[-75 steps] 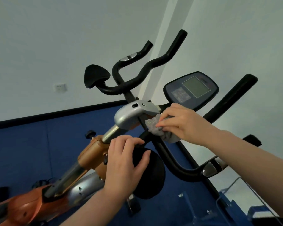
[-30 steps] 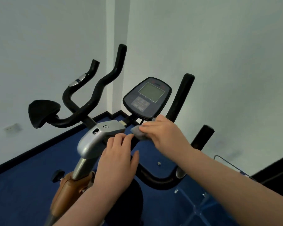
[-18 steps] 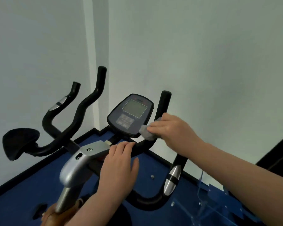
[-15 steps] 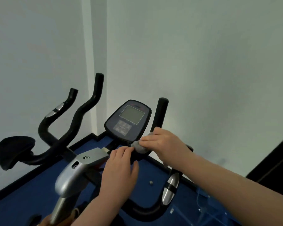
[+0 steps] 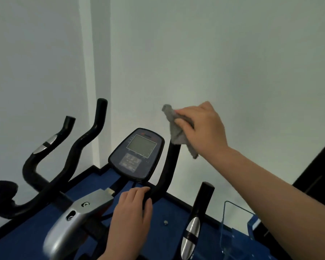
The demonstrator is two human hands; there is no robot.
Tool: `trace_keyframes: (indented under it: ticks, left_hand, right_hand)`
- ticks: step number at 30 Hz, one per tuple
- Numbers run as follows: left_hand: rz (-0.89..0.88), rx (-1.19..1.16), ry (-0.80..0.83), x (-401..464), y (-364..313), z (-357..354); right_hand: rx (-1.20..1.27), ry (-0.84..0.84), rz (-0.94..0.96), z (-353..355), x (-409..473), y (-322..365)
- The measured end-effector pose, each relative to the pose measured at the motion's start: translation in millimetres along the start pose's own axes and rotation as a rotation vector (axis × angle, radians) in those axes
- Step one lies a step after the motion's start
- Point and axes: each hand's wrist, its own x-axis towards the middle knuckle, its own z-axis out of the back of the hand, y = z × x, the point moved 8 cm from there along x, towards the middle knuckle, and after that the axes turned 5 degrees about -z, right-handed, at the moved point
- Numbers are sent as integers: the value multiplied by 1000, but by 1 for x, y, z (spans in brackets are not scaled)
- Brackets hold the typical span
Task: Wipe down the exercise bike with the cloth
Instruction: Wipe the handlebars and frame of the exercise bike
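Grey cloth (image 5: 178, 131), crumpled into a hanging strip, is pinched in the right hand (image 5: 201, 128), which is raised in front of the pale wall (image 5: 233, 62) with its forearm stretching up from the lower right corner of the view. The fingers (image 5: 184, 124) are curled round the upper part of the cloth, the thumb side facing the wall; the lower tail of the cloth hangs at the top end of the black inner right handlebar grip (image 5: 169, 166), though whether it touches the grip cannot be told.

The left hand (image 5: 131, 212) lies low in the view, its forearm coming up from the bottom edge. Its fingers are bent over the black crossbar where that inner grip bends upward, and the thumb presses against the bar from the right, so the hand holds the bar.

The exercise bike's dark oval console (image 5: 137, 154), with a grey screen and a keypad below it, stands tilted between the two inner grips, just above the left hand. A silver clamp housing (image 5: 71, 218) sits on the stem to the left of that hand. Further left rise two more black handlebar horns (image 5: 86, 139), one bearing a silver pulse sensor (image 5: 47, 143); another silver sensor (image 5: 190, 233) shows on the outer right grip. Blue floor (image 5: 173, 212) lies beneath.
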Motion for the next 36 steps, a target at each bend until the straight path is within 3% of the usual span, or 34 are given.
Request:
trace_keyframes:
  ticks: [2, 3, 9, 12, 18, 23, 27, 36]
  left_hand:
    - [5, -1, 8, 0, 1, -1]
    - [5, -1, 11, 1, 0, -1]
    - [-21, -12, 5, 2, 1, -1]
    - [-14, -22, -1, 2, 2, -1]
    - [-10, -36, -7, 2, 1, -1]
    - [-17, -16, -2, 3, 1, 2]
    - [-10, 9, -9, 4, 0, 3]
    - [-4, 22, -4, 1, 1, 2]
  right_hand:
    - [115, 132, -202, -37, -15, -6]
    - [225, 111, -298, -47, -25, -9]
    - [519, -273, -585, -60, -62, -24]
    - [593, -322, -698, -66, -84, -29]
    - [826, -224, -680, -70, -46, -45]
    - [769, -247, -706, -92, -80, -45]
    - [684, -156, -794, -106, -113, -48]
    - [746, -159, -862, -103, -92, -53]
